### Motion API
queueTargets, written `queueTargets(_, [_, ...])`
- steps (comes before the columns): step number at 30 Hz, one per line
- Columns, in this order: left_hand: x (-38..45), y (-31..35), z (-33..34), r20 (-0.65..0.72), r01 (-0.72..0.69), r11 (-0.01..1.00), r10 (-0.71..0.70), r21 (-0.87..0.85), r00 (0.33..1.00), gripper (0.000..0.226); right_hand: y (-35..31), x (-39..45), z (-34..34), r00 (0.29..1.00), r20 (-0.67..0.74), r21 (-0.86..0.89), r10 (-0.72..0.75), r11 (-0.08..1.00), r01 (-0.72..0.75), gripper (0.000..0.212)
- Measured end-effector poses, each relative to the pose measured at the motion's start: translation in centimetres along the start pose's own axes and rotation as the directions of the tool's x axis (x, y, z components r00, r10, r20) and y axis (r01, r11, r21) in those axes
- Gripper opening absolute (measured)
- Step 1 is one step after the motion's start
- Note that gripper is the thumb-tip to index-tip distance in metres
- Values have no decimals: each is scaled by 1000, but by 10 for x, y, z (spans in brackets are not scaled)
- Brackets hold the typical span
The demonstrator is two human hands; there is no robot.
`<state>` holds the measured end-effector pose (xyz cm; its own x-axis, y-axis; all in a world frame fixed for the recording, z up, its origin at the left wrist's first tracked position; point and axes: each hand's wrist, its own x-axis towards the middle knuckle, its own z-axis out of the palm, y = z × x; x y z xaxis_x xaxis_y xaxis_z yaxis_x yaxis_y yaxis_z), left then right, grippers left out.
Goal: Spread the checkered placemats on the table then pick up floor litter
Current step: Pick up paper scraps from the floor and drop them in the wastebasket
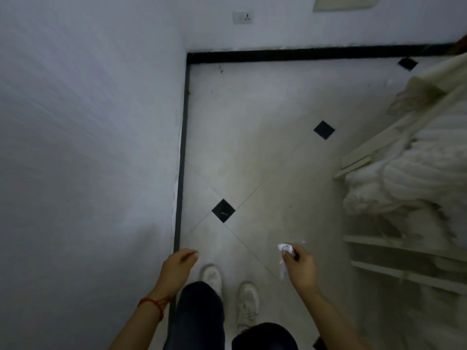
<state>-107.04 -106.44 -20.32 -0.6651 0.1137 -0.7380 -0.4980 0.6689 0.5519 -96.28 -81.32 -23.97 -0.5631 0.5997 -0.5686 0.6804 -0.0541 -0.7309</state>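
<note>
A pale tiled floor (265, 152) with small black diamond insets (223, 210), edged by a black skirting strip (303, 54), carries a person's two white sneakers (212, 277) and, at right, a white slatted shelf (404, 251).

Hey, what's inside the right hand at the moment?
The right hand pinches crumpled white paper litter, which sticks out past the fingers. Whatever else sits in the palm is hidden by the hand.

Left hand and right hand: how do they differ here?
The right hand pinches a crumpled white paper in its fingertips; the left hand holds nothing, fingers loosely curled. The left wrist wears a red thread; the right wrist is bare. Both hang over the pale tiled floor, ahead of the white shoes.
</note>
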Motion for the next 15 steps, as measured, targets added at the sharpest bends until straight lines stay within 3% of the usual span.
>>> queueTargets(3, [-4, 31, -13, 1, 5, 999, -5, -51, 1000, 10, -34, -4, -9, 1000, -15, 10, 26, 1000, -26, 11])
queueTargets(7, [11, 72, -39, 18, -17, 1000, 17, -17, 1000, 19, -83, 9, -10, 996, -55, 34, 67, 997, -65, 16])
queueTargets(10, [41, 106, -67, 31, -24, 1000, 24, -9, 999, 13, -123, 37, -13, 986, -110, 66, 126, 991, -119, 27])
queueTargets(13, [81, 149, -95, 62, -26, 1000, 26, -4, 998, 16, -172, 69, -17, 967, -202, 118, 157, 984, -135, 15])
queueTargets(15, [110, 182, -112, 93, -34, 999, 32, 27, 995, 22, -204, 91, -20, 955, -246, 156, 165, 979, -129, 22])
